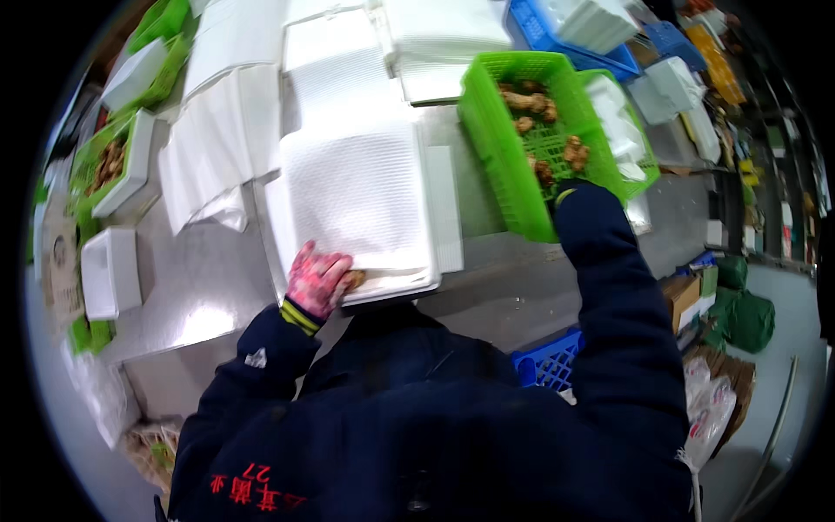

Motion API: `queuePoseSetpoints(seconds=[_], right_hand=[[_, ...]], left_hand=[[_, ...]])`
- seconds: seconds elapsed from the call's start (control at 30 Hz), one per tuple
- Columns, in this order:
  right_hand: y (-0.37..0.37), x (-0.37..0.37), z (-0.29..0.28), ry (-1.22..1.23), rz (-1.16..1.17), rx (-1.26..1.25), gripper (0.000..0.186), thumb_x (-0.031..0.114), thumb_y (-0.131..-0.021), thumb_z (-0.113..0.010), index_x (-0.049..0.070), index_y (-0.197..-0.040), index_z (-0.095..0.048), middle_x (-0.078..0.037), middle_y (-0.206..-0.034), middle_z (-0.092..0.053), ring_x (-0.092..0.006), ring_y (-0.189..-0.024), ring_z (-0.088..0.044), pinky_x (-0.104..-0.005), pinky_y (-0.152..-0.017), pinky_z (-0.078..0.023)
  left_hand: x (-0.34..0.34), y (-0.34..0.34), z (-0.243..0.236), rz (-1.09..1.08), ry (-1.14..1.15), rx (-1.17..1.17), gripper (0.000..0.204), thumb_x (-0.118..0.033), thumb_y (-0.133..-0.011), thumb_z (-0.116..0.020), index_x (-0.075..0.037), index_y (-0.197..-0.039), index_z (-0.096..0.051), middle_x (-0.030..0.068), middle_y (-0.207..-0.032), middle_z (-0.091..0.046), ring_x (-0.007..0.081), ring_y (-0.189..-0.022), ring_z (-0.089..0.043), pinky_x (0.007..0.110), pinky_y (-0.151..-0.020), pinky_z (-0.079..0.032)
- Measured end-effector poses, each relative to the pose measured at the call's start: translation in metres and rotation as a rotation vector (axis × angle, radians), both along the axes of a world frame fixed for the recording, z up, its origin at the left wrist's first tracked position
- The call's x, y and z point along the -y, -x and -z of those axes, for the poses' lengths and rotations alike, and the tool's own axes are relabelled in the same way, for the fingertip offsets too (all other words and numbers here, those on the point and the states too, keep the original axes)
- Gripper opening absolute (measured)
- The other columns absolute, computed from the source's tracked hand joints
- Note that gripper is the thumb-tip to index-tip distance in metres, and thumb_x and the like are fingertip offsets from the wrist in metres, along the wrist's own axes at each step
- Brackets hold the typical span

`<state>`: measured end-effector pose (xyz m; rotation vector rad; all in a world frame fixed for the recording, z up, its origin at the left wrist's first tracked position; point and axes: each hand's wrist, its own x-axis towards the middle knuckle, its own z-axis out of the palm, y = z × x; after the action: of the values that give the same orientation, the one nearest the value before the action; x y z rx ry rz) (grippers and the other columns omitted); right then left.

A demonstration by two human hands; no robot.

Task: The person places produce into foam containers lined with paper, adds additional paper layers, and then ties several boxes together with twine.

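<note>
A white foam box (432, 252) lined with ribbed white padding (352, 187) lies before me on the metal table. At its near left corner my left hand (318, 277), in a pink-and-red patterned glove, is closed on a brownish mushroom (355, 279) resting on the lining. My right arm reaches into a bright green plastic basket (496, 165) to the right. The dark sleeve and yellow cuff hide my right hand, so its fingers do not show. Several knobbly brown mushrooms (575, 153) lie on the basket's slotted floor.
Stacks of white padding sheets (448, 43) lie at the far side. On the left are a white foam box (111, 274) and a green basket (83, 170) with brown mushrooms. Beyond the right-hand basket stands a blue crate (535, 22). Another blue crate (550, 361) sits below the table's near edge.
</note>
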<state>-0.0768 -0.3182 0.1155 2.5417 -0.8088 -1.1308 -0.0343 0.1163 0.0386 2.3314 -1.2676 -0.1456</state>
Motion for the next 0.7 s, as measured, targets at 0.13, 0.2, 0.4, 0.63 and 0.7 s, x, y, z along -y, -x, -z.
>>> queuePoseSetpoints(seconds=[0.13,0.2,0.4,0.63,0.7], right_hand=[[0.006,0.031,0.002,0.043,0.04,0.1,0.055,0.036,-0.072,-0.066,0.01,-0.118,-0.051,-0.013,-0.107,-0.06,-0.0319,-0.1,-0.057,-0.0388,-0.08,-0.048],[0.016,0.043,-0.012,0.054,0.105,0.249,0.056,0.034,-0.072,-0.066,0.01,-0.12,-0.049,-0.013,-0.108,-0.059,-0.0316,-0.101,-0.056,-0.0387,-0.08,-0.048],[0.022,-0.071,-0.047,-1.055,-0.181,0.957,0.067,0.0,-0.069,-0.065,0.006,-0.13,-0.038,-0.011,-0.114,-0.056,-0.0193,-0.098,-0.057,-0.0305,-0.079,-0.049],[0.006,-0.194,0.116,-0.675,-0.878,0.998,0.025,0.02,-0.074,-0.057,0.02,-0.098,-0.065,-0.001,-0.083,-0.063,-0.0221,-0.079,-0.06,-0.0358,-0.062,-0.046],[-0.004,-0.199,0.131,-0.586,-0.982,0.927,0.025,0.023,-0.078,-0.048,0.026,-0.099,-0.062,0.006,-0.084,-0.062,-0.0177,-0.083,-0.057,-0.0417,-0.058,-0.04]], left_hand=[[-0.001,0.002,0.01,-0.056,0.149,0.065,0.027,-0.017,-0.082,-0.054,-0.008,-0.107,-0.056,0.0062,-0.102,-0.059,0.0238,-0.093,-0.056,0.044,-0.101,-0.03],[-0.003,0.002,0.014,-0.055,0.142,0.049,0.03,-0.015,-0.081,-0.053,-0.008,-0.11,-0.055,0.0058,-0.104,-0.058,0.024,-0.098,-0.054,0.044,-0.102,-0.029],[-0.012,0.017,0.016,-0.126,0.0,0.092,0.033,-0.027,-0.078,-0.06,-0.016,-0.109,-0.059,0.0024,-0.104,-0.059,0.0222,-0.104,-0.051,0.048,-0.101,-0.027],[0.008,0.011,0.002,-0.036,0.04,0.05,0.019,-0.021,-0.076,-0.06,-0.014,-0.094,-0.061,0.0033,-0.089,-0.058,0.0206,-0.089,-0.056,0.05,-0.098,-0.029],[-0.003,0.011,0.017,-0.094,0.034,0.035,0.018,-0.025,-0.075,-0.061,-0.015,-0.089,-0.062,0.0023,-0.091,-0.06,0.0228,-0.089,-0.056,0.052,-0.097,-0.028]])
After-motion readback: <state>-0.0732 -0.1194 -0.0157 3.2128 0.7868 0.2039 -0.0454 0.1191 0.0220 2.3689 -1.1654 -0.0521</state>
